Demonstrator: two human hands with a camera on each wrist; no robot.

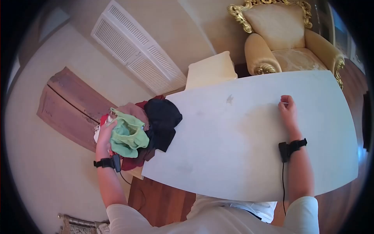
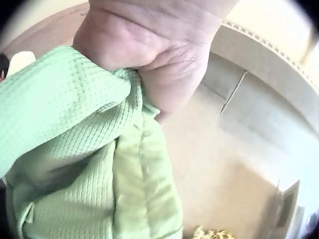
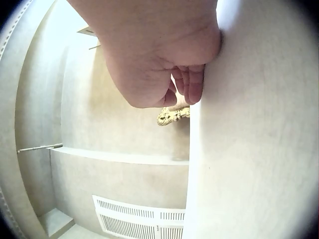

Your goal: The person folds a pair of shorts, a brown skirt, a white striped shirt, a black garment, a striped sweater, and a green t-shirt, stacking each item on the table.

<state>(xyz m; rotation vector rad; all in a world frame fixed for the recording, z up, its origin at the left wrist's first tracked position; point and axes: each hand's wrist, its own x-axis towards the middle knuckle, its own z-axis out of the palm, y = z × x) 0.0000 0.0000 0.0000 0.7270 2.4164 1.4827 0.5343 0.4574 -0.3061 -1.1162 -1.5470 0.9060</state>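
Observation:
At the table's left end, my left hand (image 1: 105, 134) grips a light green garment (image 1: 130, 136) by its edge. The left wrist view shows this green garment (image 2: 65, 104) as waffle-knit, with a smooth stitched band (image 2: 144, 184) hanging below the hand; the fingertips are hidden. Behind and under it lies a heap of clothes: a black garment (image 1: 161, 117), a dusty pink one (image 1: 134, 111) and dark red cloth (image 1: 132, 163). My right hand (image 1: 288, 111) rests on the white table (image 1: 218, 144), far from the heap. Its fingers (image 3: 194, 87) are loosely curled and hold nothing.
A gold-framed armchair (image 1: 288, 35) stands beyond the table's far right edge. Next to it is a cream covered stool or box (image 1: 210, 70). A white slatted grille (image 1: 136, 50) is on the wall. Black cameras on straps with cables sit on both wrists.

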